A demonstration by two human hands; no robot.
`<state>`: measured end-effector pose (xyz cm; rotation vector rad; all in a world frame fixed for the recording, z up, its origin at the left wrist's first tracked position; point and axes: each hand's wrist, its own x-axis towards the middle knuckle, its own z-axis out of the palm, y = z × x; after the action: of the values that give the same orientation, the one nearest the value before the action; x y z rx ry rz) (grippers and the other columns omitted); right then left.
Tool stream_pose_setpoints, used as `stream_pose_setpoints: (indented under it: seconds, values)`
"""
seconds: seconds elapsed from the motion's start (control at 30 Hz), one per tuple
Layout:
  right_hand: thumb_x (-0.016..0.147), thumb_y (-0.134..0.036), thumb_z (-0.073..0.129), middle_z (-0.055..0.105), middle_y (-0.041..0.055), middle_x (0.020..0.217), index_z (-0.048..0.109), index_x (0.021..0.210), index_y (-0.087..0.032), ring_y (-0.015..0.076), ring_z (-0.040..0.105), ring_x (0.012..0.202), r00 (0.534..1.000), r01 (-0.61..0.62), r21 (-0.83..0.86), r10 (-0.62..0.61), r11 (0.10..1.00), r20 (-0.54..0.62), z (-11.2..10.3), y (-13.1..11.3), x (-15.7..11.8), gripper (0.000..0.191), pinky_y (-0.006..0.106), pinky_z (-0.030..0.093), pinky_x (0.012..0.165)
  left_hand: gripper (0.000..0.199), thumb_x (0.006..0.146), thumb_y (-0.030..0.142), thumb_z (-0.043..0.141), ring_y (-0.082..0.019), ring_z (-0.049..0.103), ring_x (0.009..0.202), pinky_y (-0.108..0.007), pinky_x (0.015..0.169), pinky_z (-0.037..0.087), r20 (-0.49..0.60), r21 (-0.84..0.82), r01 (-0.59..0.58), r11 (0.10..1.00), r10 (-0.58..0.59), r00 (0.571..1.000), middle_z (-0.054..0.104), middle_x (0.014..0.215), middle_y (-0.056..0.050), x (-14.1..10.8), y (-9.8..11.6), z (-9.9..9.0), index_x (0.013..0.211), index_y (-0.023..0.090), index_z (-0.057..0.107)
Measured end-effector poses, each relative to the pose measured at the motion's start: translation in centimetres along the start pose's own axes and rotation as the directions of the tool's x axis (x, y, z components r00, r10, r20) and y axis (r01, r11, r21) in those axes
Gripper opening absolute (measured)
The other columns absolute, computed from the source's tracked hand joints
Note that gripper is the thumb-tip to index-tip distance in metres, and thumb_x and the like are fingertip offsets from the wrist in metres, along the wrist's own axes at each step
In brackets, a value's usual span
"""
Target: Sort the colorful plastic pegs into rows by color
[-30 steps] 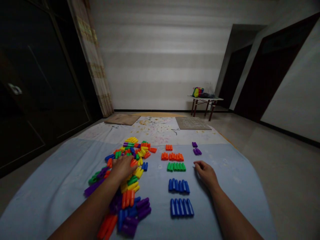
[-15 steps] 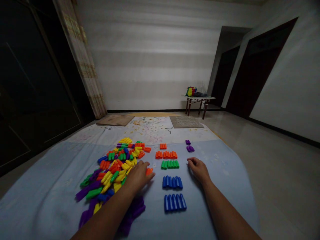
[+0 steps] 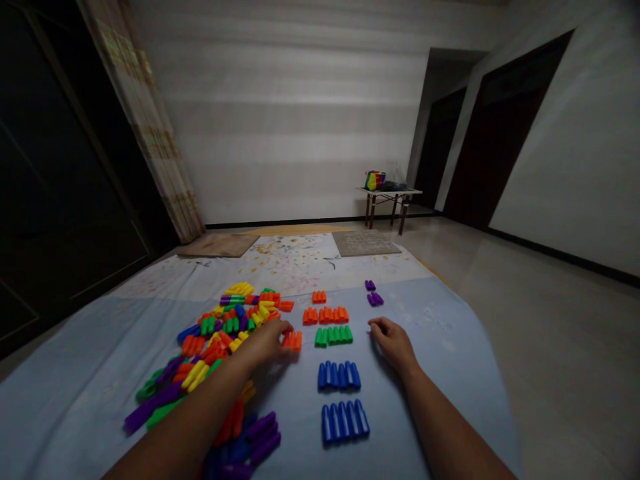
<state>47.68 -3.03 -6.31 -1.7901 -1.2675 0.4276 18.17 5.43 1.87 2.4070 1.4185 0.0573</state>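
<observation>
My left hand (image 3: 273, 339) is at the right edge of a mixed pile of coloured plastic bullet-shaped blocks (image 3: 197, 377), its fingers closed on the left side of an orange block (image 3: 293, 341). Across from it, my right hand (image 3: 393, 339) rests on the cloth with its fingers curled and nothing visible in them. Between the hands lie rows of blocks: a small orange one (image 3: 319, 297), a longer orange row (image 3: 334, 315), a green row (image 3: 334, 336) and two blue rows (image 3: 339, 377). Beyond my right hand sit purple blocks (image 3: 375, 299) in two small pieces.
A pale blue cloth (image 3: 435, 387) with a floral far part (image 3: 295, 260) covers the table. Two flat boards, a brown one (image 3: 220, 245) and a grey one (image 3: 365, 243), lie at its far edge. A small side table (image 3: 390, 192) carrying bags stands by the wall.
My left hand's fingers have closed in on the orange block, which was beside the hand before. The view has shifted slightly. My right hand has stayed in about the same place.
</observation>
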Motion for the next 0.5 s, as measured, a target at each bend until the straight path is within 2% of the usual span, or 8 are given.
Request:
stream_pose_setpoints:
  seconds: [0.1,0.2,0.33,0.5]
  values:
    - [0.077,-0.038,0.045,0.07,0.0028,0.083,0.066,0.089,-0.022,0.019,0.063,0.077,1.0,-0.003,-0.012,0.002,1.0,-0.004,-0.1,-0.4,-0.1,0.029,0.028,0.046,0.072,0.045,0.072,0.032,0.056,-0.021,0.051,0.105,-0.027,0.086,0.039,-0.132,0.051,0.023,0.998,-0.016,0.991,0.054,0.117,-0.008,3.6,0.3,-1.4,0.115,0.02,0.053]
    - [0.077,-0.038,0.044,0.071,0.0022,0.083,0.066,0.088,-0.023,0.019,0.064,0.077,1.0,-0.014,-0.011,0.014,1.0,0.002,-0.1,-0.5,-0.1,0.029,0.028,0.046,0.071,0.044,0.073,0.029,0.055,-0.022,0.052,0.105,-0.029,0.087,0.039,-0.194,0.096,0.056,0.994,-0.036,0.98,0.053,0.118,-0.009,7.2,1.0,-2.1,0.116,0.02,0.052]
    - [0.077,-0.039,0.044,0.071,0.0021,0.083,0.066,0.088,-0.023,0.0196,0.064,0.077,1.0,-0.023,0.009,0.023,1.0,0.014,0.1,-0.4,0.0,0.029,0.027,0.046,0.068,0.04,0.071,0.025,0.056,-0.022,0.054,0.102,-0.029,0.084,0.041,-0.19,0.135,0.079,0.988,-0.052,0.98,0.055,0.114,-0.009,10.4,1.9,-1.3,0.111,0.021,0.055]
    - [0.077,-0.039,0.045,0.071,0.0016,0.083,0.066,0.086,-0.023,0.0195,0.064,0.078,1.0,-0.02,0.039,0.02,0.999,0.019,0.2,-0.3,0.0,0.027,0.027,0.046,0.069,0.025,0.072,0.022,0.055,-0.022,0.058,0.095,-0.03,0.078,0.044,-0.123,0.136,0.083,0.987,-0.067,0.99,0.06,0.105,-0.011,12.6,1.6,-0.3,0.096,0.018,0.061]
